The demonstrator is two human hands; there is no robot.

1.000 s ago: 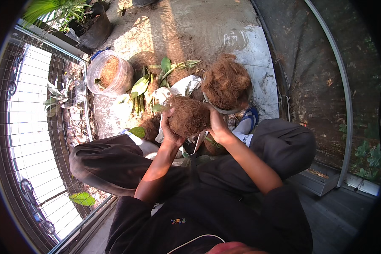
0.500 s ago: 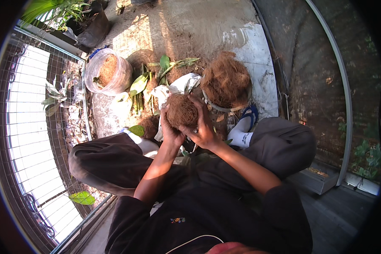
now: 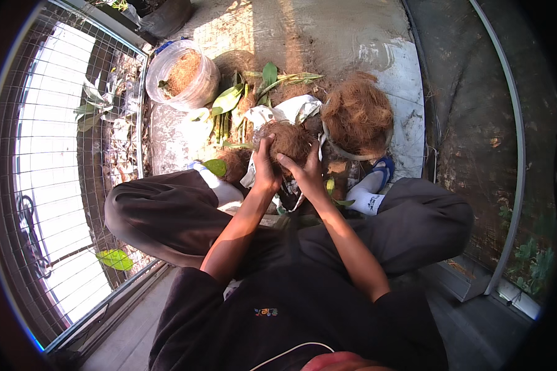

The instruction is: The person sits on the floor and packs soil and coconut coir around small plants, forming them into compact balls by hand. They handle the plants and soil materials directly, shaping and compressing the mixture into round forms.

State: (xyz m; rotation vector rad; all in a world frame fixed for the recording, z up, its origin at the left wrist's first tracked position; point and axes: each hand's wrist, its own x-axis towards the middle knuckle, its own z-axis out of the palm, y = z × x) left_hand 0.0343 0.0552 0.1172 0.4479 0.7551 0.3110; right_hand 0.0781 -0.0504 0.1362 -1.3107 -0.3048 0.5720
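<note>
The left hand (image 3: 264, 167) and right hand (image 3: 307, 176), nearest the wearer's body, form a grip clamped on a rounded ball of brown, stringy fibre (image 3: 288, 140) between them. Even pressure from both sides would probably best hold its loose strands together. Beyond the ball lies a crumpled white cloth (image 3: 298, 107); to its right, a round grey pot (image 3: 348, 155) heaped with fibre; farther off, to its left, a clear plastic tub (image 3: 211, 75).
</note>
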